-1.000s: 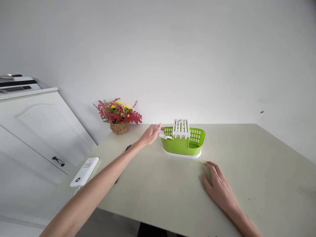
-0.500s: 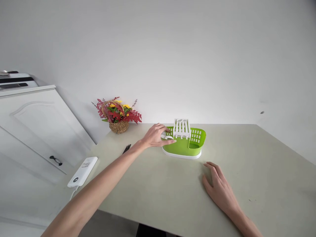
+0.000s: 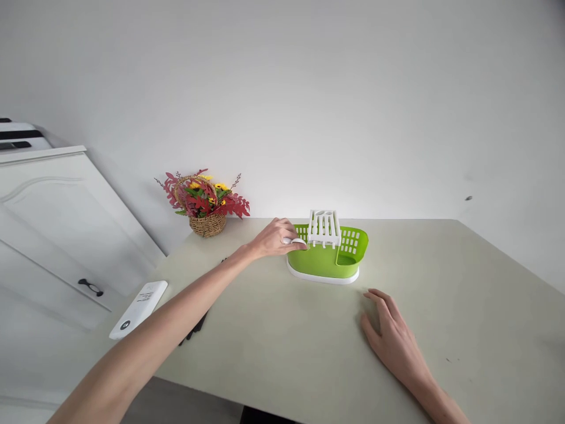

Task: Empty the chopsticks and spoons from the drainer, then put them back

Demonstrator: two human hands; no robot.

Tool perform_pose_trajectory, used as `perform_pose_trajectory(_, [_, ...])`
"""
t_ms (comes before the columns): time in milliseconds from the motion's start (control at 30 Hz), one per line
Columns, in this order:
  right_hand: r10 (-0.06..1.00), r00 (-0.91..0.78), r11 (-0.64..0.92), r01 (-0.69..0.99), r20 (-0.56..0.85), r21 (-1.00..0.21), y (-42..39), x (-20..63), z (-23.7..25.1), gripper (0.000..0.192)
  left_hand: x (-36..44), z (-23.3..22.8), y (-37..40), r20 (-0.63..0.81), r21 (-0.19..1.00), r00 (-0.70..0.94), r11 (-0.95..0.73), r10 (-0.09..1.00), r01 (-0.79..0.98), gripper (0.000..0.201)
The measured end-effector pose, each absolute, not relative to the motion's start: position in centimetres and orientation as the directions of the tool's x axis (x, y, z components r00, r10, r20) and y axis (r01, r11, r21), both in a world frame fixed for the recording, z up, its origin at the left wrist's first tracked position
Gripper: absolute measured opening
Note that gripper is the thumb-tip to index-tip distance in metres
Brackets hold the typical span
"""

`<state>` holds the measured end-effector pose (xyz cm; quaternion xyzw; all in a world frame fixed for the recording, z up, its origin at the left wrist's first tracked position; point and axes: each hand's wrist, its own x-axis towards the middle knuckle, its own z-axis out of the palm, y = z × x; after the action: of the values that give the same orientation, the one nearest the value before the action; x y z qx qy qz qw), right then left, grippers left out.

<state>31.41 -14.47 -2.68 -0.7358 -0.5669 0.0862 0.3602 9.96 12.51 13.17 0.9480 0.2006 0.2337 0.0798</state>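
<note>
Utensil [image 3: 299, 241] now pinched by previously spread left hand [image 3: 272, 238].

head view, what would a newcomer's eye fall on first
The bright green caddy, topped by a white slatted rack, jumps out first, toward the back of the table. At its left end, the left hand grips a white spoon-like piece. Farther left near the wall, the wicker basket with red leaves and yellow sunflowers adds colour.

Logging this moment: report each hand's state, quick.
Left hand: closed on a white spoon-shaped item at the green basket.
Right hand: open, resting on the table.
</note>
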Motion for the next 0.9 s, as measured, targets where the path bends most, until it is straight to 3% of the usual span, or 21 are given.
perform_pose_trajectory(100, [0.893, 0.343, -0.095, 0.777, 0.292, -0.622, -14.5, 31.4, -2.7, 0.038, 9.7, 13.4, 13.0, 0.356, 0.23, 0.874, -0.938, 0.33, 0.26, 0.041])
perform_pose_trajectory(367, [0.891, 0.345, -0.1, 0.784, 0.296, -0.613, -14.5, 31.3, -2.6, 0.038, 10.0, 12.8, 13.2, 0.396, 0.311, 0.852, -0.923, 0.344, 0.227, 0.041])
perform_pose_trajectory(700, [0.891, 0.352, -0.11, 0.779, 0.285, -0.618, -14.5, 31.5, -2.6, 0.039, 10.4, 12.8, 13.7, 0.45, 0.445, 0.778, -0.865, 0.439, 0.231, 0.057])
perform_pose_trajectory(900, [0.893, 0.344, -0.097, 0.778, 0.291, -0.621, -14.5, 31.4, -2.5, 0.039, 10.8, 12.9, 13.4, 0.461, 0.463, 0.72, -0.833, 0.519, 0.304, 0.062])
